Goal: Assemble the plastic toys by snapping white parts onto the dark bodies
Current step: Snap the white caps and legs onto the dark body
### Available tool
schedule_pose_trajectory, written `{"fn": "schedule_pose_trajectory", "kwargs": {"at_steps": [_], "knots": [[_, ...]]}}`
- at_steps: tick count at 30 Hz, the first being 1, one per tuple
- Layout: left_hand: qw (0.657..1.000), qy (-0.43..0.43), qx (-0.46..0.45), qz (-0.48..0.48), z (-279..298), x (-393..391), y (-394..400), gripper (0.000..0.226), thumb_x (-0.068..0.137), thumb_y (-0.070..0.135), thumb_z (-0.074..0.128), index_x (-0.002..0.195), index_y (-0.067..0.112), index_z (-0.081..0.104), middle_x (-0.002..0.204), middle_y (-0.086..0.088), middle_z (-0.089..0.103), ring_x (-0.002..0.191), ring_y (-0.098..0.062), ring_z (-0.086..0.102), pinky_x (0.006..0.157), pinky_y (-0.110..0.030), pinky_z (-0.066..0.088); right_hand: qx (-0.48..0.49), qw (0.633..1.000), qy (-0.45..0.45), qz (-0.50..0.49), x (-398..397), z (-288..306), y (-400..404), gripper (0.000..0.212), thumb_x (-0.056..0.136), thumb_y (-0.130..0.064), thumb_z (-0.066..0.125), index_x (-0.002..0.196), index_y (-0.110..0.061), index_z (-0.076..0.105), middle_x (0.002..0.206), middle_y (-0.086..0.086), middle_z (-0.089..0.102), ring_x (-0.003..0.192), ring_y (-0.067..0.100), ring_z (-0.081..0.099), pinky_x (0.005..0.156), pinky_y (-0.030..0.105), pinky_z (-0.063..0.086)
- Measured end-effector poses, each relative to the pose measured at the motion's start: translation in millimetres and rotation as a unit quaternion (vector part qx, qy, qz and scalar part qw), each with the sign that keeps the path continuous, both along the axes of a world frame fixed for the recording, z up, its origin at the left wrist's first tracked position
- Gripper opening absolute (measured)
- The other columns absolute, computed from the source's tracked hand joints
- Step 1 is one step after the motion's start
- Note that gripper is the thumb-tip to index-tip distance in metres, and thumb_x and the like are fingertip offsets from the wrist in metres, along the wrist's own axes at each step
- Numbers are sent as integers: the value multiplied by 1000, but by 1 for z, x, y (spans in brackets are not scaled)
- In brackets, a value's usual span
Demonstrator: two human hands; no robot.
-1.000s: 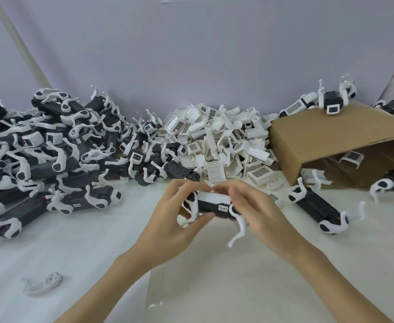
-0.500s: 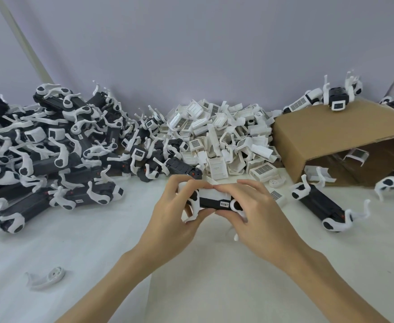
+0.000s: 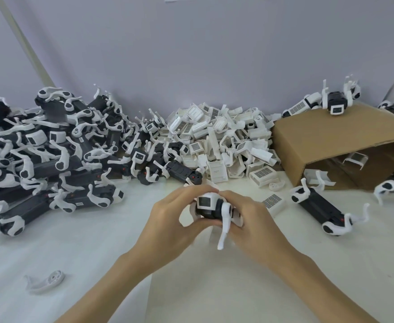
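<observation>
Gripping toy (image 3: 211, 206) between left hand (image 3: 175, 220), right hand (image 3: 252, 220).

My white table (image 3: 86, 264) carries everything. Landmark: the brown cardboard box lying on its side (image 3: 331, 141), far right. Left of the box, touching it, a heap of loose white plastic clip parts (image 3: 226, 141). Further left, a big pile of dark toy bodies with white legs (image 3: 39, 148). Just in front of the box, one dark assembled toy (image 3: 319, 210). Well apart, near left, a lone white curved leg piece (image 3: 45, 281).
</observation>
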State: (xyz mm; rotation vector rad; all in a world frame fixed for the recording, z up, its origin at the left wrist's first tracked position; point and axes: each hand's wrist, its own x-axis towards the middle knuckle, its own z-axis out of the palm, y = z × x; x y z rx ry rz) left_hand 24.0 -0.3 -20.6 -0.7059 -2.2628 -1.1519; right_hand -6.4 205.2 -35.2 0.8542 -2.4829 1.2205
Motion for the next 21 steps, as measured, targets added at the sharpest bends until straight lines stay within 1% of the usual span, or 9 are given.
{"fn": "schedule_pose_trajectory", "kwargs": {"at_steps": [2,5,8,10,13,15,17,19,21], "knots": [[1000,0,11,1,2,1,1,45,86,29,87,127,19,71,117,17,74,108,-8,70,92,-17,50,28,999,20,-23,-2,2,3,33,92,-15,75,122,-28,68,94,-27,64,93,7,58,79,20,45],[998,-55,18,-18,6,-3,0,47,89,24,86,133,21,68,121,14,74,113,-15,71,98,-26,54,29,996,63,-52,-1,0,3,39,88,-13,80,123,-25,70,97,-34,59,93,8,56,83,18,42],[965,-204,54,-153,10,-7,-16,47,105,13,66,150,20,56,144,5,67,135,-23,62,113,-36,49,4,996,64,-68,-5,-1,5,47,82,-6,84,125,-19,71,113,-15,67,103,17,64,88,29,51],[951,-239,92,-176,9,-8,-21,43,110,14,54,153,18,55,149,1,63,142,-23,56,118,-41,45,-24,997,63,-47,-6,0,8,49,80,-4,86,125,-20,72,117,-11,67,110,9,63,90,20,48],[955,-233,135,-125,6,-8,-15,40,113,20,43,150,19,59,147,5,66,142,-16,57,118,-34,44,-36,998,52,-23,-3,0,7,46,80,-13,82,123,-24,70,116,-13,61,113,6,60,90,13,45],[955,-240,155,-85,5,-9,-12,43,114,27,36,152,22,54,147,10,65,140,-13,57,115,-31,47,-32,997,50,-53,-3,-2,5,47,79,-12,84,121,-22,68,115,-8,57,113,13,58,93,16,44],[953,-255,157,-49,6,-7,-9,44,114,46,34,148,29,56,139,13,69,131,-12,63,106,-33,52,-3,993,70,-95,-3,-4,3,52,76,-3,85,122,-17,64,117,-3,52,116,19,51,99,12,37],[952,-273,133,-37,5,-4,-3,43,104,62,46,133,35,62,118,13,75,109,-11,70,88,-31,58,48,986,115,-110,-3,-3,1,57,74,2,84,124,-13,62,123,2,49,120,21,45,104,8,28],[951,-278,134,-12,3,-2,4,30,97,58,67,119,37,65,97,12,75,86,-8,72,70,-22,57,82,983,141,-86,0,-2,0,58,75,-1,85,126,-12,60,130,5,48,127,24,45,109,11,28]]}}
